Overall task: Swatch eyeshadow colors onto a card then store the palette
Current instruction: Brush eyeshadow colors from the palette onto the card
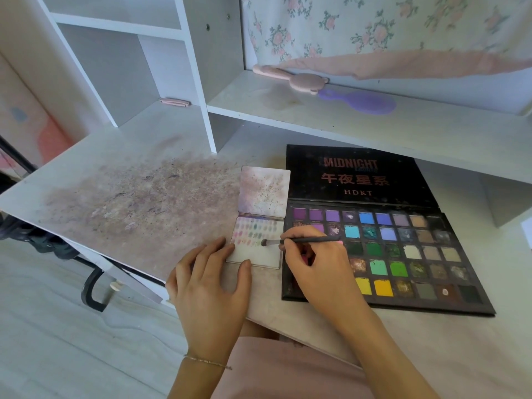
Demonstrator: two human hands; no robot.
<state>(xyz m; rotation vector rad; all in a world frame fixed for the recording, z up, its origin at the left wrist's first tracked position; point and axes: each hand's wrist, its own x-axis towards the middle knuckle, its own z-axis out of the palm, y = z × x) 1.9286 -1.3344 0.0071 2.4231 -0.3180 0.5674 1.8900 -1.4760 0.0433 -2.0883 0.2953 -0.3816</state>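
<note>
Both hands work near the desk's front edge: the left hand lies flat, fingers straight, steadying the card; the right hand pinches a brush, bristles touching the card's faint swatch rows. Just right, touching, the open palette lies flat. Two hairbrushes lie on the shelf behind.

Pink bear-shaped brush and purple hairbrush lying side by side on the shelf; pink clip at the worktop's back edge.
</note>
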